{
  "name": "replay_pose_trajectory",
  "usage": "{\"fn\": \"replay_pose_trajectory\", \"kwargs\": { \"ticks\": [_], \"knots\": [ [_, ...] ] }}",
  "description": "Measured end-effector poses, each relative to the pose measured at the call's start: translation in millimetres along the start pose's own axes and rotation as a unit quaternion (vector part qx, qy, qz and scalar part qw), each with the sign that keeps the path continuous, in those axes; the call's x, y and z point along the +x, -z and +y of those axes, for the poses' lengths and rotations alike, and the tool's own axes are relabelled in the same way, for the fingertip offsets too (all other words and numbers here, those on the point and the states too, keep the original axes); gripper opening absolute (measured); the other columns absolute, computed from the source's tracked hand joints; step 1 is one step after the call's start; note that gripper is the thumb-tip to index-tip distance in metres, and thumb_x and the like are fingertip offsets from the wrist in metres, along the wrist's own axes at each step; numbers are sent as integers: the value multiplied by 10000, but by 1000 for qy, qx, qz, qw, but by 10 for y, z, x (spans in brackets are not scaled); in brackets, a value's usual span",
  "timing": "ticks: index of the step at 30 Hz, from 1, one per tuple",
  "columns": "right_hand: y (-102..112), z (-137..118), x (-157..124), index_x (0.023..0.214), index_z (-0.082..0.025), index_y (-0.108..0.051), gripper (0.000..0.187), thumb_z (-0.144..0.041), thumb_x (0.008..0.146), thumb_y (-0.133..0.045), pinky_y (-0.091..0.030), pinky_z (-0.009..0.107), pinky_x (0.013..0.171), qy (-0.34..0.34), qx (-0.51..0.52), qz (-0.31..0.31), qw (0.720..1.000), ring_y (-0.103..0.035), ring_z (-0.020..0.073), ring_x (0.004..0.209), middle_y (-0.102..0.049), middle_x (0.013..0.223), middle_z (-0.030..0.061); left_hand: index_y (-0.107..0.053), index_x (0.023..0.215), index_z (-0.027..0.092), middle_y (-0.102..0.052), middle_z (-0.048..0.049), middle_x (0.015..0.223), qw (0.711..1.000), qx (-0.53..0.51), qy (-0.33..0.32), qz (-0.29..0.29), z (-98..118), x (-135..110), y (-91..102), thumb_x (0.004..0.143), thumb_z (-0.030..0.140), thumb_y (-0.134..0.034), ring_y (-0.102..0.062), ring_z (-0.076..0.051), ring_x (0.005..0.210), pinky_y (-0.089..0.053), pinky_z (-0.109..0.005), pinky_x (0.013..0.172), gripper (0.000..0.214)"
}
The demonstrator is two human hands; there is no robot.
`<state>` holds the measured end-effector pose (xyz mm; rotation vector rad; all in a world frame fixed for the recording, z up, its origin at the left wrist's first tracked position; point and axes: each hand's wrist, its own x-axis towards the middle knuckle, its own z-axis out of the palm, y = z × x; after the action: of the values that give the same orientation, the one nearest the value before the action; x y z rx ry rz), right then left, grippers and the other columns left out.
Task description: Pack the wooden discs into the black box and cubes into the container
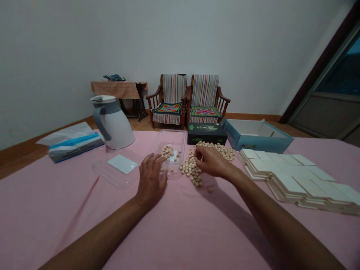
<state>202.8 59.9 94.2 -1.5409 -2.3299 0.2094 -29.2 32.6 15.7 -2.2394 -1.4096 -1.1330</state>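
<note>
A heap of small pale wooden pieces (192, 165), bead-like or cube-like, lies on the pink tablecloth in front of me. Over its near middle, my right hand (210, 160) has its fingers curled together; whatever is between them is hidden. To the left stands a clear plastic box (182, 139) with some of the same pieces and a white label inside. My left hand (152, 176) rests at the box's near left side, fingers stretched out and thumb apart, fingertips by its wall. One loose piece (210, 190) sits alone below my right hand.
Left are a clear lid (115, 179) with a white label, a tissue pack (75, 147) and a white-grey jug (116, 125). A black box (206, 134) and an open blue box (253, 140) stand behind the heap. Stacked pale boards (295, 178) lie right.
</note>
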Motion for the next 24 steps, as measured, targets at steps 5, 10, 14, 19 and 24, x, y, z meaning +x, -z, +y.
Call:
{"fn": "replay_pose_trajectory", "kwargs": {
  "ticks": [5,10,14,19,24],
  "knots": [
    [78,-214,172,926,-157,-588,125,-174,808,-551,-347,210,619,34,120,99,987,-550,103,663,-653,808,16,-468,1205,206,-523,-111,1256,1000,6,-2,-3,-19,0,2,764,124,-528,-399,-307,1250,-329,-518,1046,452],
    [-7,-37,12,780,-159,-613,117,-82,757,-528,-310,221,604,25,45,16,999,-537,121,676,-646,752,29,-469,1202,188,-528,-116,1245,1000,1,-5,-1,5,5,19,768,118,-522,-392,-294,1254,-326,-499,1059,443],
    [-212,159,-169,740,-163,-620,156,-44,683,-537,-275,227,571,12,-21,-137,990,-529,133,680,-649,763,43,-463,1209,192,-525,-117,1247,1000,3,-5,-1,16,8,18,760,110,-527,-392,-298,1253,-329,-505,1055,461],
    [-429,197,-268,801,-163,-624,213,-27,675,-519,-301,220,614,16,-21,-142,990,-552,145,774,-648,856,66,-460,1216,195,-522,-114,1250,1000,5,-4,0,10,-1,12,772,111,-528,-390,-301,1258,-330,-505,1058,457],
    [-293,186,-240,747,-153,-619,124,-74,699,-537,-290,233,577,-17,-30,-140,990,-551,152,711,-651,792,74,-469,1214,191,-521,-114,1257,1000,4,-3,0,-5,-5,1,775,117,-531,-396,-303,1258,-327,-509,1062,449]
  ]
}}
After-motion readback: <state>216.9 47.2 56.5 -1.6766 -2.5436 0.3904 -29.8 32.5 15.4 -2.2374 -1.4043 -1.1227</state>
